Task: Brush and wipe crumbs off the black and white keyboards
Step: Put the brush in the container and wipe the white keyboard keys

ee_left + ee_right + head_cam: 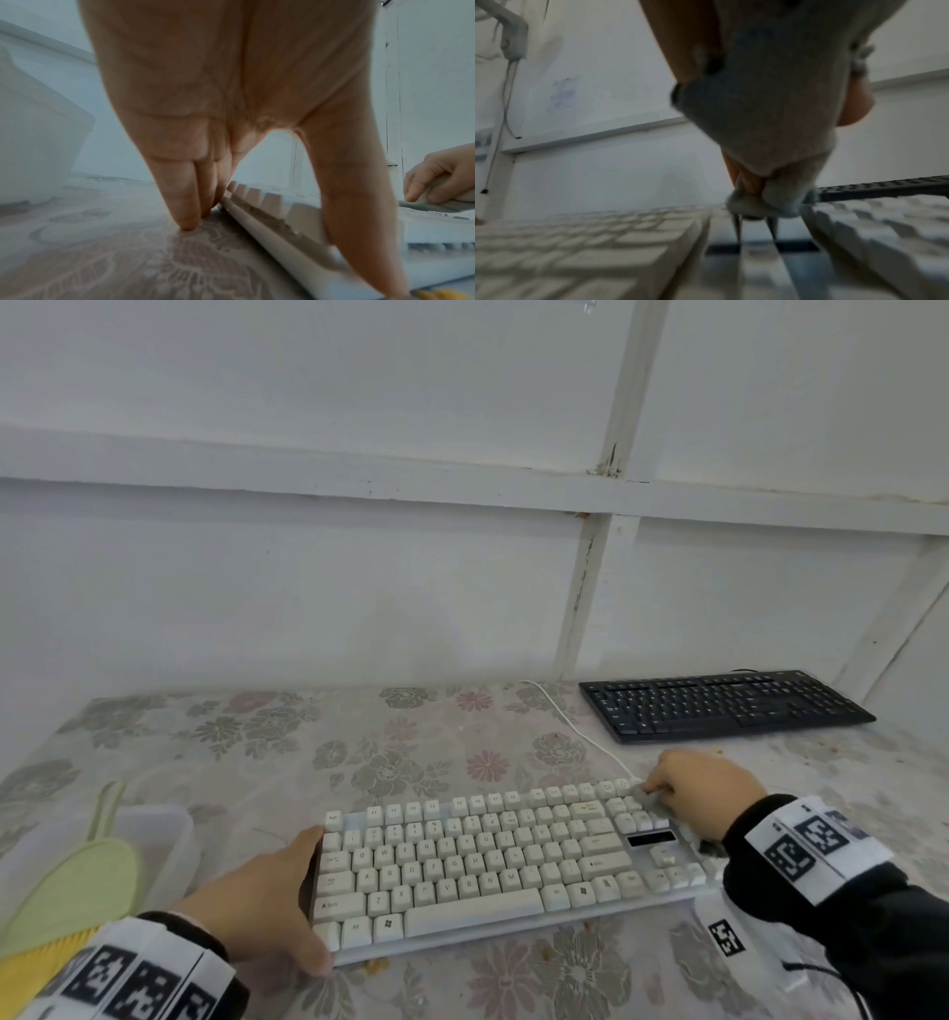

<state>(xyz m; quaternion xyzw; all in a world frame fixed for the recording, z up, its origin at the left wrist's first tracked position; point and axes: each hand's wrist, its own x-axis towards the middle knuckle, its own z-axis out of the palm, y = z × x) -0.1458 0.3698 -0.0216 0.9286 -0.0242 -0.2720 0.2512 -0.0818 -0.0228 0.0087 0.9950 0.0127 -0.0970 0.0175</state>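
A white keyboard lies slantwise on the flowered tablecloth in front of me. My left hand rests against its left end, fingers straight along the edge and thumb at the front corner. In the left wrist view the fingertips touch the cloth-covered table beside the keyboard's side. My right hand grips a bunched grey cloth and presses it onto the keys at the far right corner. In the right wrist view the cloth hides most of the fingers. The black keyboard lies at the back right, untouched.
A pale green brush with yellow bristles lies over a clear plastic box at the left. The white cable runs back toward the wall. Brown crumbs dot the tablecloth at the right. A marker card lies near my right sleeve.
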